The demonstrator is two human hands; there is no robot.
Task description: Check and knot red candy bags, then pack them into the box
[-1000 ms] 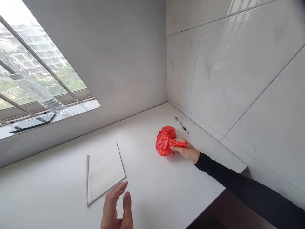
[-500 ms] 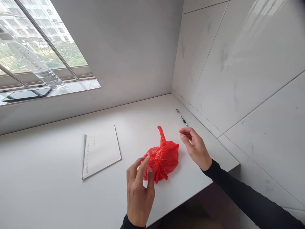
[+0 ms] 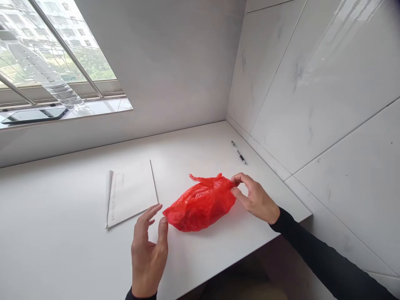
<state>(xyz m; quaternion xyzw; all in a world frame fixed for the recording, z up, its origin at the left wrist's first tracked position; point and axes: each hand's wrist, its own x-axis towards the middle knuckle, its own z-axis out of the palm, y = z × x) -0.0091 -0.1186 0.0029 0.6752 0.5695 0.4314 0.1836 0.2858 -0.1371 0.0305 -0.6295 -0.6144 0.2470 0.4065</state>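
A thin red plastic bag (image 3: 200, 204) lies crumpled on the white table, stretched out from lower left to upper right, with a twisted end sticking up at its far side. My right hand (image 3: 254, 196) pinches the bag's right end between thumb and fingers. At the opposite end, my left hand (image 3: 148, 246) is held with its fingers and thumb apart, close by the bag's left tip. Whether the left thumb touches that tip I cannot tell. What the bag holds, if anything, is hidden by the red plastic.
An open notebook (image 3: 134, 191) with handwriting lies left of the bag. A black pen (image 3: 239, 152) rests near the tiled wall on the right. On the windowsill are a tilted-looking water bottle (image 3: 46, 75) and a dark flat device (image 3: 34, 116). The table (image 3: 62, 233) ends at its front edge.
The bag has gone from a rounded bundle to a longer, flatter shape. My left hand has moved left, away from its middle. My right hand has taken hold of its right end.
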